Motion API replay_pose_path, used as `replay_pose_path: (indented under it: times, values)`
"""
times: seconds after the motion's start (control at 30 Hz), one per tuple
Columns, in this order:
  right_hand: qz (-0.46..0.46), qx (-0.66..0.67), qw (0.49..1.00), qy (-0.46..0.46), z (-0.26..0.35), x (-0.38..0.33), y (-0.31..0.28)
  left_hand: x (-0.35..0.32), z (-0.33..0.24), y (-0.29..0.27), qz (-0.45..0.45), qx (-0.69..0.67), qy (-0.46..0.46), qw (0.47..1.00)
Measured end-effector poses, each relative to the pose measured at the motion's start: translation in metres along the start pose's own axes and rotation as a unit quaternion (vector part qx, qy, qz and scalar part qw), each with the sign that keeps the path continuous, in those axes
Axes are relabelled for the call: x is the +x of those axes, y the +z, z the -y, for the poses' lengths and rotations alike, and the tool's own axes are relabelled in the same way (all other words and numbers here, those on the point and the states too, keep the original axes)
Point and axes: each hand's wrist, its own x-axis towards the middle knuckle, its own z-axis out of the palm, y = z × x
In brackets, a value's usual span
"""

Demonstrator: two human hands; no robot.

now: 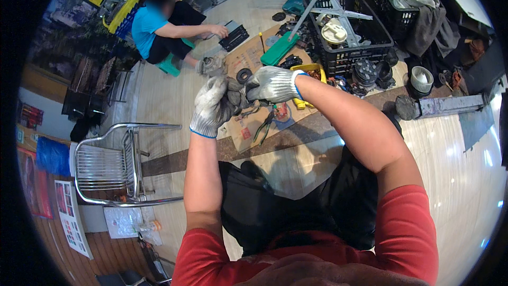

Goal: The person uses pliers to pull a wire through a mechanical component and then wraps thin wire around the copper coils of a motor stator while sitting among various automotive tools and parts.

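Both my hands wear white knitted work gloves with blue cuffs and meet above the sheet of cardboard. My left hand is closed around a dark grey, lumpy part whose kind I cannot make out. Fingers pressed together, my right hand reaches that part's right side; what is in its pinch is hidden. Below them lies a pair of pliers with dark and green handles. Just beyond the hands is a black ring. A yellow tray with small parts stands past my right hand.
A green case lies beyond the hands. Black crates full of parts stand at the far right, near a white fan wheel. A metal chair is at left. Another person sits low at the far left, one hand at a black part.
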Motion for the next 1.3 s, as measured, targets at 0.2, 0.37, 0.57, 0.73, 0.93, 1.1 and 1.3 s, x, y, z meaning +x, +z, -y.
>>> replay_pose_path:
  times: [0.2, 0.37, 0.57, 0.73, 0.93, 1.1, 1.3]
  values:
    - [-0.038, -0.110, 0.993, -0.015, -0.016, 0.011, 0.004, -0.002, -0.005, 0.029, -0.038, 0.309, -0.121, 0.942]
    - [-0.084, -0.172, 0.981, -0.014, -0.012, 0.007, -0.001, 0.003, -0.005, 0.047, -0.058, 0.445, -0.132, 0.884]
    - [-0.120, -0.143, 0.981, 0.053, 0.000, 0.005, -0.003, 0.007, 0.006, 0.027, -0.106, 0.513, -0.105, 0.845]
    - [-0.145, -0.171, 0.973, 0.053, -0.003, 0.006, -0.002, 0.008, 0.007, 0.044, -0.125, 0.559, -0.084, 0.815]
    - [-0.188, -0.200, 0.961, 0.030, -0.017, 0.020, 0.008, 0.013, 0.015, 0.048, -0.183, 0.551, -0.076, 0.811]
    - [-0.213, -0.142, 0.966, 0.035, -0.004, 0.013, 0.004, 0.025, 0.046, -0.026, -0.230, 0.302, -0.028, 0.925]
    - [-0.226, -0.140, 0.964, 0.007, 0.004, 0.004, 0.003, 0.026, 0.040, -0.021, -0.155, 0.092, -0.055, 0.982]
